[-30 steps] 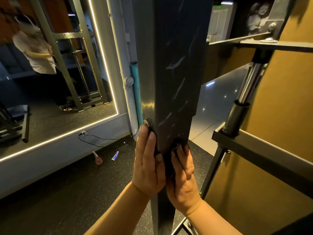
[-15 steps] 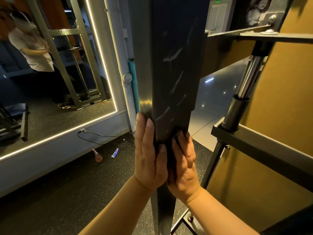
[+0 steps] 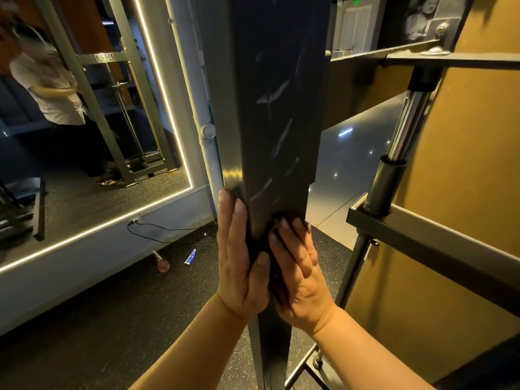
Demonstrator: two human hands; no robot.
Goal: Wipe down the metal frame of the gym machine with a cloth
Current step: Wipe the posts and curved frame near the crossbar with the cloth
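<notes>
Dark, scuffed frame post stands upright, dead centre. Left hand lies flat on its left face, fingers straight and together, thumb across the front. Right hand is flat on the front face, fingers slightly spread. Dark cloth is pressed under both palms, wrapped round the post's corner. Chrome rod to the right, lit mirror to the left

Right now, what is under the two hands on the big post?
A dark cloth, pressed against the metal post by the left hand and right hand. They cover most of it.
</notes>
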